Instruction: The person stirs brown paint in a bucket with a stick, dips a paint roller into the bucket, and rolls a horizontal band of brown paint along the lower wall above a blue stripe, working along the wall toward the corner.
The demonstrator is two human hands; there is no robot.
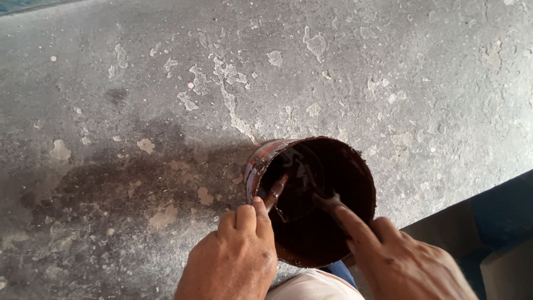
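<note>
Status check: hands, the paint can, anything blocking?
Left hand and right hand each hold a tool dipped in the paint can. Can tilted on concrete floor, dark brown inside. Nothing blocking.

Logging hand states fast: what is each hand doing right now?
Left hand: closed on a stick dipped in the paint can.
Right hand: closed on a second tool inside the can.

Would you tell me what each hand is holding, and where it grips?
The left hand pinches the near end of a paint-coated stick; the right hand grips another stick by its near end, both inside the can.
</note>
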